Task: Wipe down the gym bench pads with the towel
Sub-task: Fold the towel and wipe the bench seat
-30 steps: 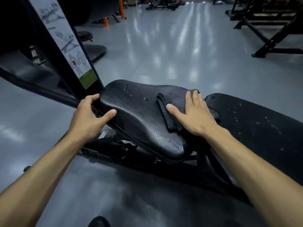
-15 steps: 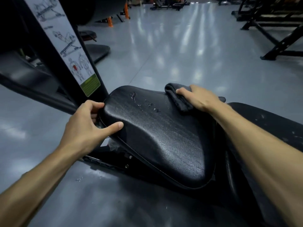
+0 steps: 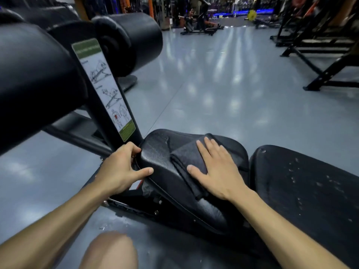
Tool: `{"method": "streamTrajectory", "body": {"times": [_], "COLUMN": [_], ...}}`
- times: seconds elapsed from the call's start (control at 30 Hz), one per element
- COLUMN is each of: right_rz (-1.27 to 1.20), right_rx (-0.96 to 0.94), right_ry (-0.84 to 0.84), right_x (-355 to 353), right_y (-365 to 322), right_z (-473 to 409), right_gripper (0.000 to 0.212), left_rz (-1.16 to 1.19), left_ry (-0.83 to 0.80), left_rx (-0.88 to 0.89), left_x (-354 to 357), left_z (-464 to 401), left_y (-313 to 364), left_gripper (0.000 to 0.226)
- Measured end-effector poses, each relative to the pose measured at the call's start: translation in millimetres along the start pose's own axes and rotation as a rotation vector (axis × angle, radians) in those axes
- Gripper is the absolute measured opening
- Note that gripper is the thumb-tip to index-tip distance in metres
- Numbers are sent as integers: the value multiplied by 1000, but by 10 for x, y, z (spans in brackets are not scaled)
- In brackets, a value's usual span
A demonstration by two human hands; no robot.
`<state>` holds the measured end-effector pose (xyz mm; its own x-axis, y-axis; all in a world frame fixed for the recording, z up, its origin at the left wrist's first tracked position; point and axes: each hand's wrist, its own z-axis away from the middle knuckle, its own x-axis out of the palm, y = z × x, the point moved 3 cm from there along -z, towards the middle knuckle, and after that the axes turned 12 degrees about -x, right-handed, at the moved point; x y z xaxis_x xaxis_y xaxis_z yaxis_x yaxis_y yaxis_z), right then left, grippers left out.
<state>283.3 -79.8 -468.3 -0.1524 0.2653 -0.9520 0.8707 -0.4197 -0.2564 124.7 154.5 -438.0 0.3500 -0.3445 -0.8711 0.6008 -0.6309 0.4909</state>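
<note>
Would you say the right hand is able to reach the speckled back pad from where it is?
Probably yes: the right hand lies flat on the towel, and the back pad sits beside it, nothing between.

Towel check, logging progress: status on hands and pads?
Left hand grips seat pad edge. Right hand flat on towel, pressing it to seat. Back pad still spotted. Nothing in the way.

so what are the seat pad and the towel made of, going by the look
Seat pad: looks like black vinyl or faux leather, judging by its fine pebbled grain and soft sheen; real leather can't be ruled out.
Towel: dark woven cloth, likely cotton or microfibre, matte and folded in soft layers under the right hand.
</note>
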Motion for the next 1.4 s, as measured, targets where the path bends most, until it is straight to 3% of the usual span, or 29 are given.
{"method": "streamTrajectory", "body": {"times": [0.3, 0.5, 0.67, 0.8, 1.0, 1.13, 1.23, 1.4], "right_rz": [43, 83, 100, 70, -10, 36, 71, -76], "right_rx": [149, 172, 71, -13, 84, -101, -263, -139], "right_ry": [13, -33, -23, 1, -59, 22, 49, 10], "right_x": [33, 18, 119, 134, -16, 101, 170, -47], "right_y": [-214, -381, -673, -636, -480, -818, -905, -565], "right_z": [920, 996, 642, -173, -1410, -862, -353, -1030], "right_gripper": [95, 101, 107, 105, 88, 88, 87, 73], "left_rz": [-230, -201, -34, 99, 204, 77, -9, -27], "left_ry": [-59, -48, -48, -89, -206, -221, -292, -252], "left_rx": [-30, -17, 6, 39, 119, 199, 230, 272], "left_x": [-153, -147, -167, -170, -277, -342, -368, -417], "left_z": [36, 39, 30, 2, -203, -249, -273, -327], "left_y": [298, 250, 130, -14, -160, -190, -256, -264], "left_gripper": [67, 71, 68, 60, 40, 30, 39, 22]}}
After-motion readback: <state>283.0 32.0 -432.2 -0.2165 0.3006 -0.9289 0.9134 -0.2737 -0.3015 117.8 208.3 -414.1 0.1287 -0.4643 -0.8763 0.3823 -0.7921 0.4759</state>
